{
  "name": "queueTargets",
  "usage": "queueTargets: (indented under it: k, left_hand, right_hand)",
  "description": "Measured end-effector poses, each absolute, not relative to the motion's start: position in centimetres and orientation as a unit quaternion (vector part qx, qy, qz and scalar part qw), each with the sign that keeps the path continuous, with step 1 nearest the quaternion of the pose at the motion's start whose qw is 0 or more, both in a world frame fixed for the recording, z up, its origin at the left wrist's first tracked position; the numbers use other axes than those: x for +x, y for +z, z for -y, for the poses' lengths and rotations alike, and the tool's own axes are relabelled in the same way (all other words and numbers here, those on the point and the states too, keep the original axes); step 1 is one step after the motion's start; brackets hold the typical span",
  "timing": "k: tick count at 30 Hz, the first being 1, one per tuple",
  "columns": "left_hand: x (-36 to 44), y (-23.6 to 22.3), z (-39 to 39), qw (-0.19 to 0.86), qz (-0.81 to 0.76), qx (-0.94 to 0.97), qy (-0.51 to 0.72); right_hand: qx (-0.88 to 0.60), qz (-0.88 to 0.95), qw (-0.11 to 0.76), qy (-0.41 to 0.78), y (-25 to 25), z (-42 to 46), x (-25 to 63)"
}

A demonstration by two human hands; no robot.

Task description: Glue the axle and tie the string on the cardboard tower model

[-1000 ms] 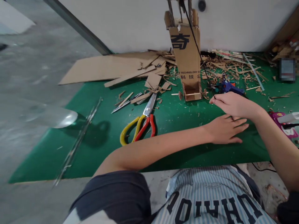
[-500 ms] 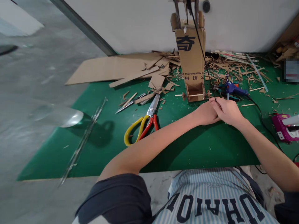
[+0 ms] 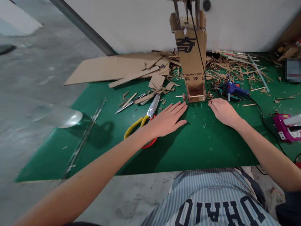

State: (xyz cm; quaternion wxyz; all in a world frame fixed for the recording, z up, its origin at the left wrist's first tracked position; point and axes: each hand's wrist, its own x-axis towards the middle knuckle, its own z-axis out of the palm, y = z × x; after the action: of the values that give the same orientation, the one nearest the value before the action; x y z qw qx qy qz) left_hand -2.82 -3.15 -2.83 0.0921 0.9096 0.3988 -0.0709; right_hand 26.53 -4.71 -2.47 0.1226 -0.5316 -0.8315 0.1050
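Note:
A tall cardboard tower [image 3: 191, 62] with printed characters stands at the back of the green mat [image 3: 199, 147], with a small wheeled cardboard frame [image 3: 196, 94] at its foot. A black string [image 3: 199, 53] runs down from the tower's top. My right hand [image 3: 223, 111] lies just right of the frame, fingers pressed together at the string's lower end. My left hand [image 3: 168, 119] is flat on the mat with fingers stretched out, partly covering the handles of the yellow and red scissors [image 3: 151, 110].
A blue glue gun [image 3: 232, 89] lies right of the tower among cardboard scraps [image 3: 235, 67]. A large cardboard sheet [image 3: 105, 67] lies at the back left. A pink device [image 3: 285, 128] sits at the right edge. A thin metal rod [image 3: 84, 138] and a clear lens-like object [image 3: 58, 116] lie at the left.
My left hand has moved left, away from my right hand, and now lies flat over the scissors' handles. My right hand has stayed by the string near the frame.

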Motion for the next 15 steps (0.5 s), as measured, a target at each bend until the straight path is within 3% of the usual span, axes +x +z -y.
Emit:
queueTargets:
  k: [8, 15]
  left_hand:
    - [-3.7, -1.4, 6.8, -0.012, -0.519, 0.854, -0.026]
    - [-4.7, -2.8, 10.6, 0.018, -0.563, 0.826, 0.003]
  right_hand:
    - [-0.571, 0.81, 0.111, 0.077, -3.8, 3.8, 26.0]
    - [-0.598, 0.796, 0.092, -0.005, -3.0, 5.4, 26.0]
